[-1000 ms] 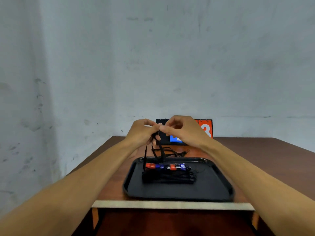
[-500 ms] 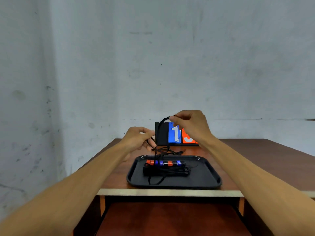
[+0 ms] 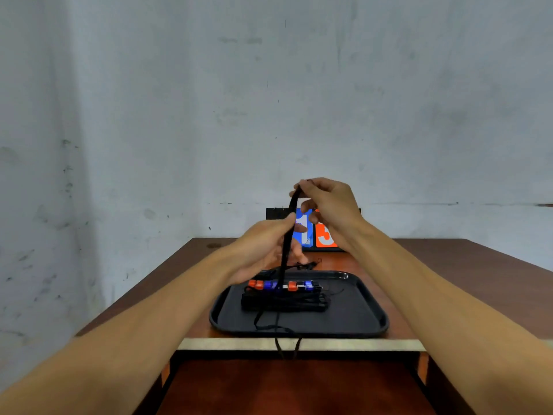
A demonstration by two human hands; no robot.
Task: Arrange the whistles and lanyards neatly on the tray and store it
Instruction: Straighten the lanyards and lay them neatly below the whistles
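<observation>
A black tray [image 3: 353, 319] lies at the near edge of the brown table [image 3: 449, 265]. On it a row of red and blue whistles [image 3: 282, 285] sits behind a bundle of folded black lanyards [image 3: 287, 304]. My right hand [image 3: 326, 205] pinches the top of one black lanyard [image 3: 288, 232] held up above the tray. My left hand [image 3: 266, 250] grips the same strap lower down. The strap's lower end runs down over the whistles and the tray and hangs over the table's front edge.
A flip scoreboard [image 3: 317, 232] with blue and orange number cards stands at the back of the table against the grey wall. A loose black cord [image 3: 305, 265] lies just behind the tray. Below the table's front edge is a lower wooden shelf [image 3: 293, 387].
My right hand has risen, pulling the lanyard up into a taut vertical strap. My left hand has moved up and right onto the strap. The camera view has tilted.
</observation>
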